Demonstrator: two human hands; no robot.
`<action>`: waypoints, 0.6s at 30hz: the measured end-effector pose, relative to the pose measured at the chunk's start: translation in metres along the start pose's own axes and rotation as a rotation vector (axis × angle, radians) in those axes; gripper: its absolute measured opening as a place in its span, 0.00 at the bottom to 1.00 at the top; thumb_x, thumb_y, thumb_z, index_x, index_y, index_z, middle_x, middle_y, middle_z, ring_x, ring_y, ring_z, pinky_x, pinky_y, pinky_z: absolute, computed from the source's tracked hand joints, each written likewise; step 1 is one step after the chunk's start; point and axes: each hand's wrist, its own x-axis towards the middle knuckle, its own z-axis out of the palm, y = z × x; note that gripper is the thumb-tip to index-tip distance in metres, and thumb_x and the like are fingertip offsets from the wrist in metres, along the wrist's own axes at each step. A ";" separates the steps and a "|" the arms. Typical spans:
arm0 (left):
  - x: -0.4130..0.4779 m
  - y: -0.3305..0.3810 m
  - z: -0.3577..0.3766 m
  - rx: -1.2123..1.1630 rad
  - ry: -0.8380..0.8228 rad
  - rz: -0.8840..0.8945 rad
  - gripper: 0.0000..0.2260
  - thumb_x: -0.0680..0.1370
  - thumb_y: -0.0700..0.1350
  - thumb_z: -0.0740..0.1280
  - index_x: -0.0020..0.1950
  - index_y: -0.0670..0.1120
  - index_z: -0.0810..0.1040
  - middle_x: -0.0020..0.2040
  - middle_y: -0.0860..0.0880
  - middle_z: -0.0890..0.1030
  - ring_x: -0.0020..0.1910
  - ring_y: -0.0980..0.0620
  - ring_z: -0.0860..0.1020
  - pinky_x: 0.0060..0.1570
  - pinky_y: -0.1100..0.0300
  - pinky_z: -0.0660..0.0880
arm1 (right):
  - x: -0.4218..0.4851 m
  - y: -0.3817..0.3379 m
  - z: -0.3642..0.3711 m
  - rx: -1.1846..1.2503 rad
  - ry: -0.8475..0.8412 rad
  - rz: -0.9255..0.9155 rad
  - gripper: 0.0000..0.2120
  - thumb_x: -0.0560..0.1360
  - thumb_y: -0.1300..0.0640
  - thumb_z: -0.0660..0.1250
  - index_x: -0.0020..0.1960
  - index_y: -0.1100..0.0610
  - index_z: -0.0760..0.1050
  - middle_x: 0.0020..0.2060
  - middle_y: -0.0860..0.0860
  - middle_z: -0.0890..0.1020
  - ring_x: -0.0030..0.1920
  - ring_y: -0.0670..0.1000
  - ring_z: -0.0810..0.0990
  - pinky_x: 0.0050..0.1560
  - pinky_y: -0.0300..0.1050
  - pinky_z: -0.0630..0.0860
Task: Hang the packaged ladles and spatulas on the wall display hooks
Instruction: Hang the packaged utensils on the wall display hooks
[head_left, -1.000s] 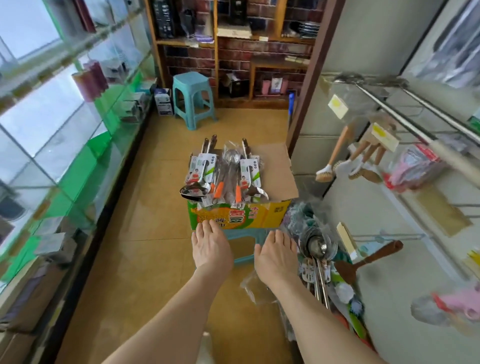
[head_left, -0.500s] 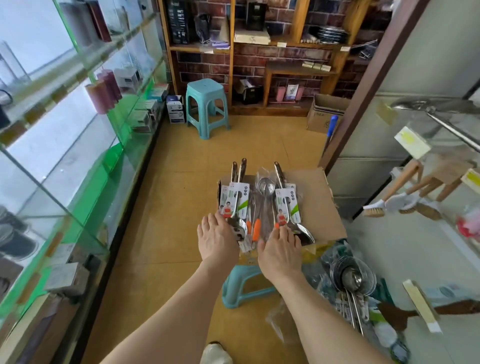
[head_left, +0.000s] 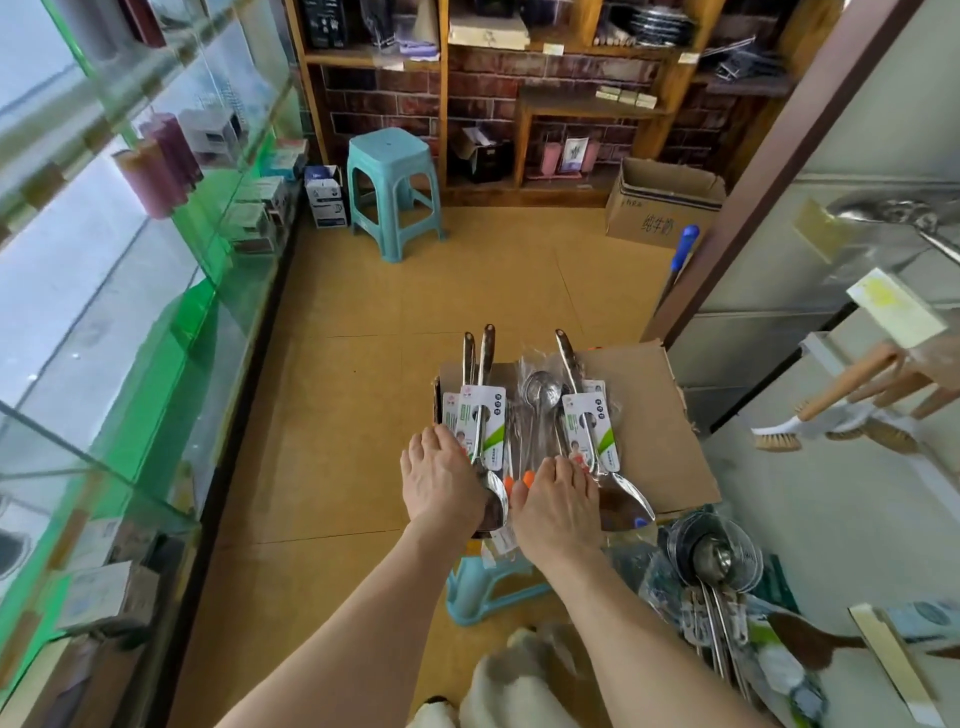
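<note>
Left hand (head_left: 441, 480) and right hand (head_left: 558, 506) have advanced, resting flat-fingered on the packaged ladles (head_left: 480, 423)

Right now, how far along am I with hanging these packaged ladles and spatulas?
Done: some steel ladles already appear to hang on the wall display at right, though by whom I cannot tell. In hand: nothing lifted; left hand and right hand rest flat on the carded steel utensil packs lying on the brown cardboard box. Left: every pack on the box needs hanging.
</note>
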 end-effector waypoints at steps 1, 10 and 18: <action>0.006 0.003 0.002 -0.005 -0.004 0.000 0.29 0.80 0.46 0.61 0.77 0.41 0.52 0.77 0.44 0.56 0.77 0.45 0.51 0.75 0.52 0.49 | 0.006 0.001 0.001 -0.002 -0.010 0.004 0.27 0.82 0.47 0.48 0.75 0.62 0.58 0.72 0.57 0.63 0.74 0.56 0.57 0.76 0.52 0.51; 0.069 0.028 0.006 0.008 -0.039 -0.057 0.25 0.79 0.43 0.60 0.74 0.41 0.59 0.73 0.44 0.65 0.73 0.44 0.60 0.73 0.52 0.56 | 0.079 0.025 -0.002 0.001 -0.084 0.020 0.24 0.82 0.49 0.48 0.71 0.62 0.64 0.68 0.56 0.69 0.69 0.55 0.65 0.72 0.52 0.59; 0.120 0.067 0.029 0.031 -0.157 -0.079 0.22 0.79 0.42 0.61 0.71 0.38 0.62 0.68 0.42 0.69 0.68 0.43 0.65 0.67 0.52 0.64 | 0.141 0.060 -0.004 0.010 -0.120 0.065 0.20 0.82 0.50 0.50 0.65 0.61 0.69 0.64 0.56 0.73 0.65 0.56 0.70 0.68 0.51 0.63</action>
